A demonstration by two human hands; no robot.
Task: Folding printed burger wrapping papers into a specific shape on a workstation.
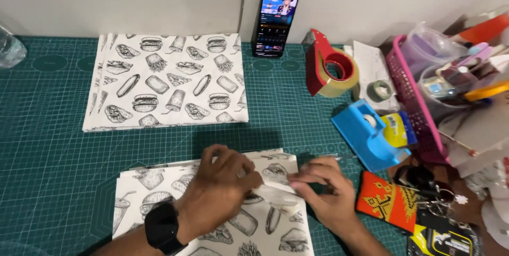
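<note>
The left hand [220, 182], a black watch [161, 227] on its wrist, presses down on a folded sheet of food-print paper [212, 208] at the near edge of the counter [47, 144], its fingertips pinched on a strip of clear tape [275, 190]. The right hand [323, 190] meets it from the right, grip closed on the same glossy strip at the paper's upper right corner. The paper is thin and white with black line drawings of burgers, cups and wraps; its far edge is folded over.

Farther off lies a flat stack of the same printed sheets [167, 81], square-edged and well apart from the hands, with open green gridded cutting mat between. A phone [274, 20] leans upright against the far wall, its screen lit. To the right stand a red tape dispenser [328, 65] with a tan roll, a blue plastic tape dispenser [368, 134] and a small yellow-labelled pack [397, 129]. A pink mesh basket [411, 97] crowds the right edge, and near it lies an orange woven pouch [389, 200] beside keys.
</note>
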